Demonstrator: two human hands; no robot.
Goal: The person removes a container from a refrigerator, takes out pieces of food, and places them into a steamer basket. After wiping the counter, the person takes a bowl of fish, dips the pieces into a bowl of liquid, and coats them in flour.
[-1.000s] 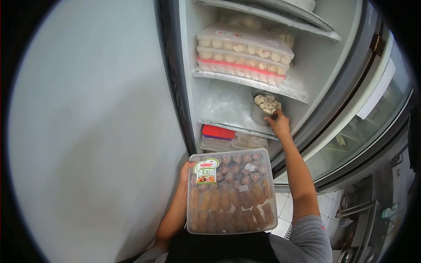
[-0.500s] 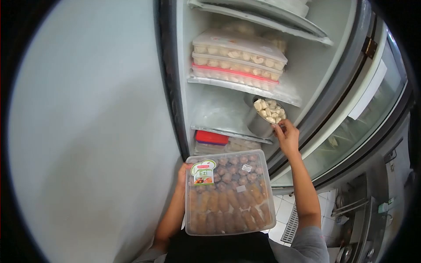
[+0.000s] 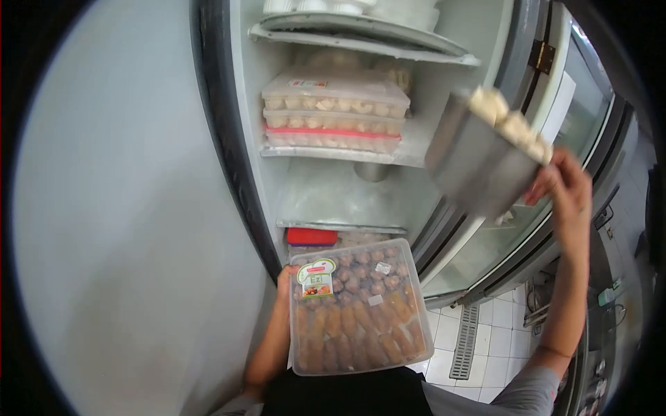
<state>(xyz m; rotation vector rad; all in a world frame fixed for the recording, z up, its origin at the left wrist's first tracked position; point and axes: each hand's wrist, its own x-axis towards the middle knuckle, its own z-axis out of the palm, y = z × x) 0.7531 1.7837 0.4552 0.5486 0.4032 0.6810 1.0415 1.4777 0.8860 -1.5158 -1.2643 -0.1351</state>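
Note:
My left hand (image 3: 284,279) grips the left side of a large clear plastic food container (image 3: 357,305), held in front of my body. Through its lid show round brown balls at the back and long brown rolls at the front. Raised to the right, outside the freezer, is a metal pot (image 3: 475,156) heaped with pale chunks (image 3: 510,121). My right hand (image 3: 562,187) pinches the pot's rim, and the pot is tilted and slightly blurred. Most of my left fingers are hidden under the container.
Inside the upright freezer, stacked plastic boxes (image 3: 333,104) of pale pieces sit on a frosted shelf (image 3: 340,154). Another metal container (image 3: 372,171) stands behind on the shelf below. A red-lidded box (image 3: 312,237) lies lower. The glass door (image 3: 513,229) hangs open at right, above a floor drain (image 3: 465,343).
My right hand has lifted the metal pot off the freezer shelf and brought it out to the right and closer. The food container stays nearly in place. The view has shifted right.

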